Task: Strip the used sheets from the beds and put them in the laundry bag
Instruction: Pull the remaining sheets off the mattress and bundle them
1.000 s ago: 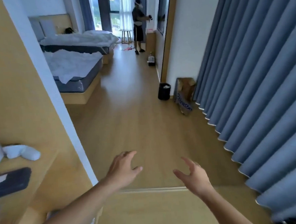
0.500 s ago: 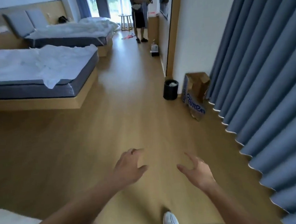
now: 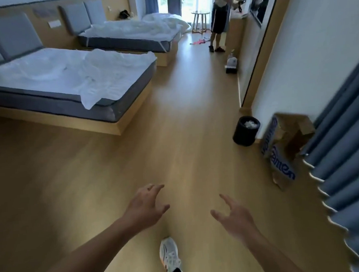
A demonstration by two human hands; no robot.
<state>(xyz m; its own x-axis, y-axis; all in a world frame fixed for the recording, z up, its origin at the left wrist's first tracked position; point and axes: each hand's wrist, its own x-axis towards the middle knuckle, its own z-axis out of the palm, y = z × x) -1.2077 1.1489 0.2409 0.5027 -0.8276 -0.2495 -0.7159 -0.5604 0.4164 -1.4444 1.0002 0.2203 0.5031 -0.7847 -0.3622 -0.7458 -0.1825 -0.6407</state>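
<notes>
Two beds stand along the left wall. The near bed (image 3: 109,111) carries a loose, rumpled white sheet (image 3: 68,75) whose corner hangs over the grey mattress edge. Rumpled white bedding (image 3: 137,28) lies heaped on the far bed (image 3: 125,43). My left hand (image 3: 146,206) and my right hand (image 3: 235,214) reach out over the wooden floor, fingers spread and relaxed, holding nothing. Both hands are well short of the beds. No laundry bag is clearly in view.
A black waste bin (image 3: 246,131) and a brown paper bag (image 3: 281,150) stand by the right wall. Blue curtains (image 3: 345,145) hang at the right. Another person (image 3: 219,18) stands at the far end near a small table (image 3: 200,20). My shoe (image 3: 170,257) is on the floor.
The view has advanced past the wooden partition and shelf into the room. The beds are nearer and larger now. Both hands stay out in front, empty.
</notes>
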